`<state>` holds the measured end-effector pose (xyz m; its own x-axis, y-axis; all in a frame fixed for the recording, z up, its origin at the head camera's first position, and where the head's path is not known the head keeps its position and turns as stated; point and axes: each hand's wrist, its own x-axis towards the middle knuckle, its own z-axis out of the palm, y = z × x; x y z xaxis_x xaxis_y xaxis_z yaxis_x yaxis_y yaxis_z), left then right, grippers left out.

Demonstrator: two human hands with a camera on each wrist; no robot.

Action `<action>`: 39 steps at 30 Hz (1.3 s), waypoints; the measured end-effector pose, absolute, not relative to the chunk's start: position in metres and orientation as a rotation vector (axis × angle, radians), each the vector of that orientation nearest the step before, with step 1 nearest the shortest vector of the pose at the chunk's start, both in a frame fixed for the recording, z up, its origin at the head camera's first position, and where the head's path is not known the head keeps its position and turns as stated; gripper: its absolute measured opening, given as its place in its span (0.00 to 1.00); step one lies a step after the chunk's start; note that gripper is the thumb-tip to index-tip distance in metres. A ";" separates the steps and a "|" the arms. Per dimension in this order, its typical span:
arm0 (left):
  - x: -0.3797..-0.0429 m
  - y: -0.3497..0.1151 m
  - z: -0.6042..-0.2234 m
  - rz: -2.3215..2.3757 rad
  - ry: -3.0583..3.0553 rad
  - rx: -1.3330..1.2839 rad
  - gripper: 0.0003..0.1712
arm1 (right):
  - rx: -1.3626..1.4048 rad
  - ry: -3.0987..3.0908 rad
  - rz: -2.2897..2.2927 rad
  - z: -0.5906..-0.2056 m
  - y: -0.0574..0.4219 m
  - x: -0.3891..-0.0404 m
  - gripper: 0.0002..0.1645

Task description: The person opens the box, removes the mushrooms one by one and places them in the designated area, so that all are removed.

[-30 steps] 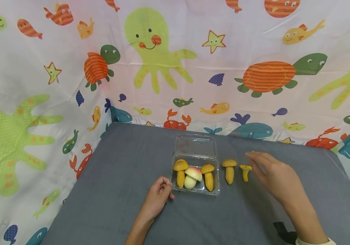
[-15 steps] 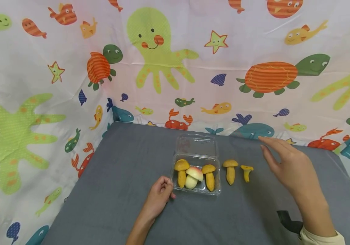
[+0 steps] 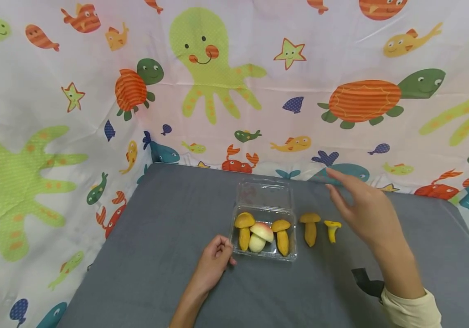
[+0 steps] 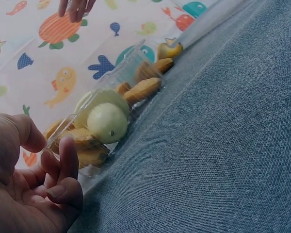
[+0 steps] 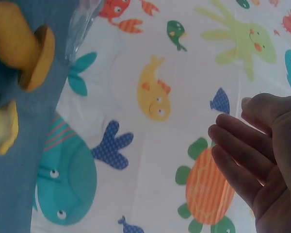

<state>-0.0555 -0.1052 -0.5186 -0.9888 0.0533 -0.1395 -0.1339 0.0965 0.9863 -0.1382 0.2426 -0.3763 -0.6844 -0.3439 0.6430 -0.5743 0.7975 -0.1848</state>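
Observation:
My left hand (image 3: pixel 213 260) pinches the left front rim of a clear plastic clamshell box (image 3: pixel 289 256) between thumb and finger, as the left wrist view shows. The box's lid (image 3: pixel 264 193) is folded back. Inside lie two yellow-brown toy mushrooms (image 3: pixel 244 221) (image 3: pixel 282 241) and, between them, a pale one with a reddish cap (image 3: pixel 261 231). To the right of the box lie another yellow-brown mushroom (image 3: pixel 310 230) and a small yellow chanterelle (image 3: pixel 332 231). My right hand (image 3: pixel 367 212) is raised above the table right of the chanterelle, fingers extended, holding nothing.
A grey cloth (image 3: pixel 168 209) covers the table. Behind and at the left hangs a white curtain (image 3: pixel 242 36) printed with sea animals. A black strap (image 3: pixel 367 282) hangs by my right wrist.
My right hand rose away to the right of the chanterelle, then shifted back left, still holding nothing. My left hand and the box have stayed in place.

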 end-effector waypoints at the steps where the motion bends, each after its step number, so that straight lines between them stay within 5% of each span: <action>1: -0.055 -0.105 -0.518 2.019 2.219 -0.079 0.08 | 0.681 -2.382 0.508 -0.377 0.240 -0.139 0.36; 39: -0.059 -0.105 -0.519 2.028 2.222 -0.061 0.06 | 1.076 -2.596 0.582 -0.440 0.115 -0.139 0.28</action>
<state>-0.0589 -0.1048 -0.5194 -0.9904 0.0593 -0.1249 -0.1190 0.0950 0.9883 -0.1393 0.1149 -0.4397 -0.6872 -0.6113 0.3924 -0.7203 0.6434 -0.2593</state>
